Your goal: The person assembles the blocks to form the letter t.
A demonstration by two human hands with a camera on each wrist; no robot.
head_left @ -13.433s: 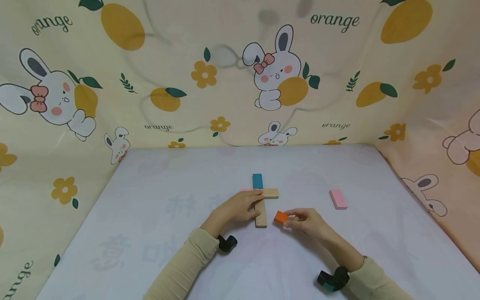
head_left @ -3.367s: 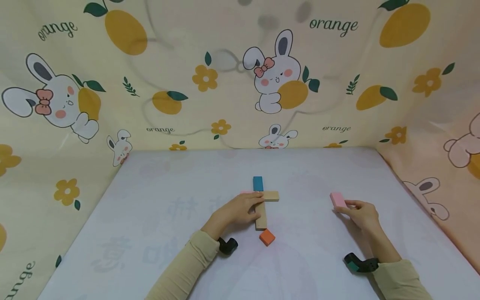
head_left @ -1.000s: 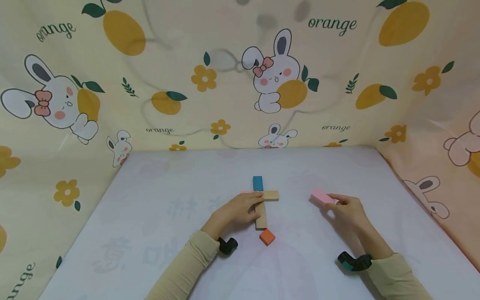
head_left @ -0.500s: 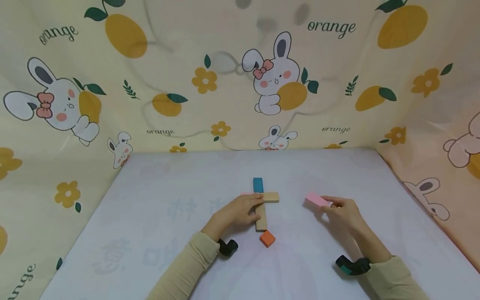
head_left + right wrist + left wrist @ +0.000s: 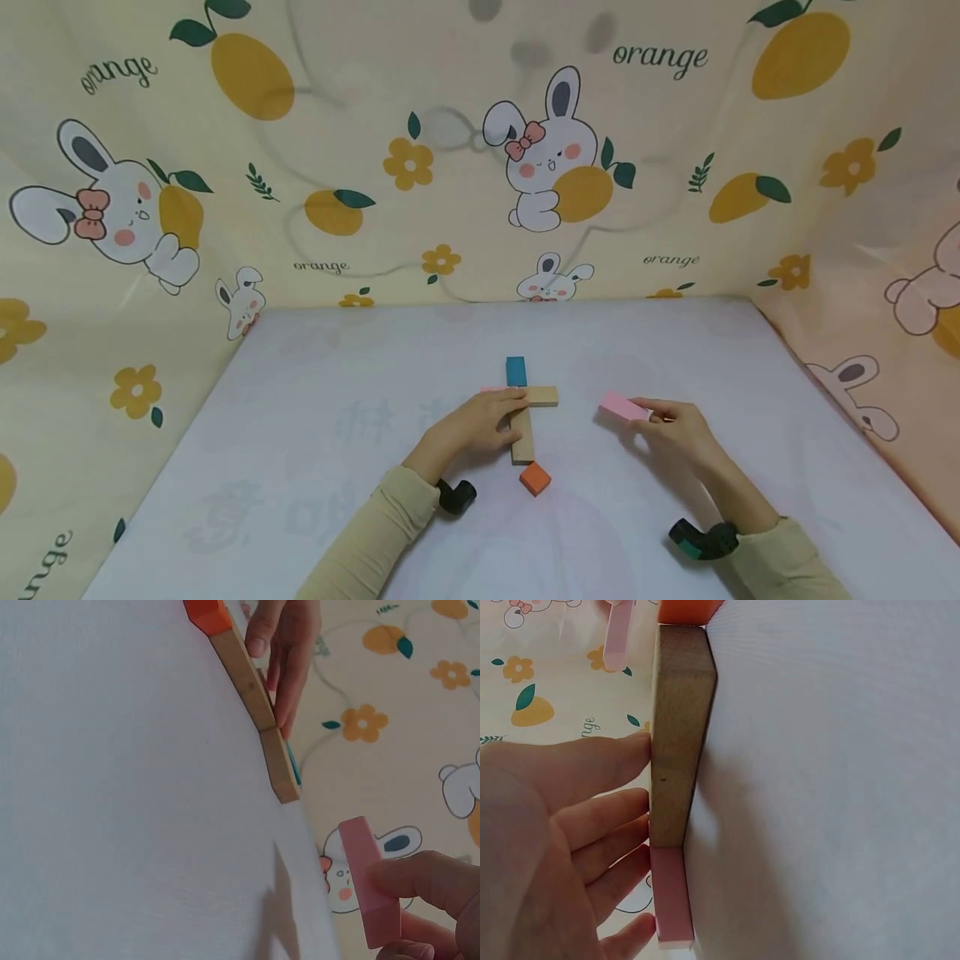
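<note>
My right hand pinches a pink block between thumb and fingers, lifted off the table with its shadow below. My left hand rests its fingertips on a flat cross-like layout of blocks. In that layout, a long wooden block runs toward me. A blue block lies at its far end, and a shorter wooden block points right. Another pink block extends left, mostly hidden by the left hand in the head view. An orange block sits turned cornerwise at the near end.
The blocks lie on a white-covered table with faint printed characters. A cloth with rabbits and oranges hangs behind and at both sides. Each wrist wears a black camera mount, such as the right camera mount.
The orange block, earlier in my right hand, now lies at the long wooden block's near end. My right hand has picked up the pink block and carried it left; the left hand stays put.
</note>
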